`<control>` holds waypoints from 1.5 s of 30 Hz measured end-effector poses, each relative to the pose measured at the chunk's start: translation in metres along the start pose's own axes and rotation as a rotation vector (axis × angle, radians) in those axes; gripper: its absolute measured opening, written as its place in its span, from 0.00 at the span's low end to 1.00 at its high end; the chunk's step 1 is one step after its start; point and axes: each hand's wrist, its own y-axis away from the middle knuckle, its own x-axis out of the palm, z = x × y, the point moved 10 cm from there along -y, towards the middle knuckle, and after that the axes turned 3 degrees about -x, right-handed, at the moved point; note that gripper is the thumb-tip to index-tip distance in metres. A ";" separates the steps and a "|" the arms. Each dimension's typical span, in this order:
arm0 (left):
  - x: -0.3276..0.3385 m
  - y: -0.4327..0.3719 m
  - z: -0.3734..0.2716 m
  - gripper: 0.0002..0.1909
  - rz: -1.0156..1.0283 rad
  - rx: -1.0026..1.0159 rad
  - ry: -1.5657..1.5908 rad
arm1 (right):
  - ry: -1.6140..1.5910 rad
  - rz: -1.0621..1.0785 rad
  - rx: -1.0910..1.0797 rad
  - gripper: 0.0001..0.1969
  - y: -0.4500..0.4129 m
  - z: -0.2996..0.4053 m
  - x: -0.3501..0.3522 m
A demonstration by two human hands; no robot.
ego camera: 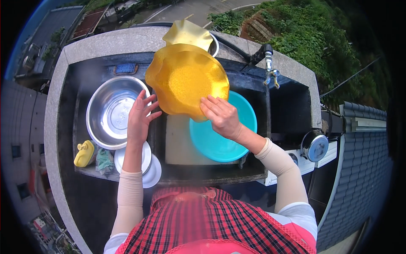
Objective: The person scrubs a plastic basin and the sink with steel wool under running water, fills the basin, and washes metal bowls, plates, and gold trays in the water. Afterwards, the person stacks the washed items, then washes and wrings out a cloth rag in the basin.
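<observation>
A gold dish with a wavy rim (187,82) is tilted over the sink, its lower right edge gripped by my right hand (221,116). My left hand (141,111) is raised with fingers spread beside the dish's left edge, in front of a stainless steel basin (111,108). Under my right hand, a turquoise plastic basin (222,146) rests in the middle sink bay. Behind the held dish, a paler gold wavy-rimmed dish (187,33) leans on a round container at the ledge. White plates (152,173) lie below the steel basin, partly behind my left wrist.
At the left stand a yellow bottle (84,154) and a green cloth (105,161). A blue scrubbing brush (125,69) lies at the back. A metal tap (271,74) juts over the right bay. Stone ledge (111,41) borders the sink; a lidded pot (314,146) stands right.
</observation>
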 end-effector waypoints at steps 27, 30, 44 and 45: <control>0.115 -0.052 0.111 0.18 0.128 -0.121 -0.605 | -1.085 -0.176 0.840 0.22 0.172 0.065 0.091; 0.115 -0.060 0.159 0.20 0.134 -0.117 -0.764 | -1.008 -0.103 0.946 0.24 0.221 0.053 0.104; 0.204 -0.001 0.168 0.32 0.399 0.539 -1.114 | -0.033 0.147 0.372 0.06 0.198 -0.075 0.104; 0.204 -0.001 0.161 0.32 0.394 0.537 -1.122 | -0.041 0.144 0.369 0.06 0.206 -0.079 0.106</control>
